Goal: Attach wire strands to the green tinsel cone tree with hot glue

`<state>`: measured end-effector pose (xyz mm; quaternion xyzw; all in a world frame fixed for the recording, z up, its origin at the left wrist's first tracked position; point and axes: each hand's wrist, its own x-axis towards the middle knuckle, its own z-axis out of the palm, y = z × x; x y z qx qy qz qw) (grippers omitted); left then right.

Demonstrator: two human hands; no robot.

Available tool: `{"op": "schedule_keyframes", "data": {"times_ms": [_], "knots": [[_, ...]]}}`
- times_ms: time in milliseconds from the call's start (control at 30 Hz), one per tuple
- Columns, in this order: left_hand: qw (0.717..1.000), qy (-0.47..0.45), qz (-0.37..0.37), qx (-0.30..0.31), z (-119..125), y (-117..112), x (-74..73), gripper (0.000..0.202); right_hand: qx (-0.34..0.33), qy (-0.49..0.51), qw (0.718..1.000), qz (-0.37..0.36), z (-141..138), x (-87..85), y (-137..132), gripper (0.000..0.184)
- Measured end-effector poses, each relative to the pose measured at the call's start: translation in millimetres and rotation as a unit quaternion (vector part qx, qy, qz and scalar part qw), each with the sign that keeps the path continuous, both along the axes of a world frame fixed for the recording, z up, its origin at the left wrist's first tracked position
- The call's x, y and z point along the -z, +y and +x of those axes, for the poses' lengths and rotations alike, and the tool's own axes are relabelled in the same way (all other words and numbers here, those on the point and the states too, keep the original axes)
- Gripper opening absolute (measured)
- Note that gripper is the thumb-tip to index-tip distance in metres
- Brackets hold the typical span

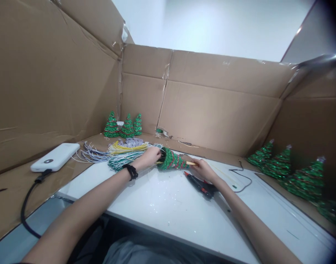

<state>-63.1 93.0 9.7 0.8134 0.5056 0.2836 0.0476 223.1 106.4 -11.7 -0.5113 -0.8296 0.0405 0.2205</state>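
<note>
A small green tinsel Christmas tree (172, 160) with red-brown garland lies on its side above the white table, its wide dark base to the left. My left hand (149, 157), with a black band at the wrist, has its fingers closed at the rim of that base. A pale wooden stick (191, 163) sticks out at the tree's narrow end. My right hand (203, 170) is closed around the stick's outer end. Just below it lies a black glue gun (199, 186) with a red-orange tip. Bundles of white, green and yellow strands (126, 154) lie beside and behind my left hand.
Finished green trees (128, 126) stand at the back left, and several more (305, 176) line the right side. A white power bank (55, 157) with a black cable lies at left. Cardboard walls (212, 99) enclose the white table (168, 209). A thin dark cord (249, 179) curls at right.
</note>
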Motion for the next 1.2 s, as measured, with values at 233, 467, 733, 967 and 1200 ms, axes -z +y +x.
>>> {"op": "schedule_keyframes", "data": {"times_ms": [233, 467, 733, 967, 1200], "knots": [[0.999, -0.001, 0.030, -0.034, 5, -2, 0.4, 0.026, -0.015, 0.047, 0.998, -0.037, 5, -2.8, 0, 0.021], [0.999, 0.029, 0.034, -0.014, 3, 0, -1.9, 0.026, -0.021, 0.067, 0.997, -0.044, 5, -8.3, -6, 0.022], [0.997, 0.060, -0.014, 0.038, 2, -6, -2.2, 0.020, -0.016, 0.064, 0.997, -0.051, 0, -10.4, -8, 0.017], [0.996, 0.066, -0.031, 0.056, -2, -8, -0.4, 0.016, -0.013, 0.066, 0.996, -0.051, 0, -10.7, -9, 0.017], [0.997, 0.062, -0.027, 0.033, 6, -15, -4.0, 0.009, 0.004, 0.052, 0.998, -0.044, -1, -8.2, -7, 0.017]]}}
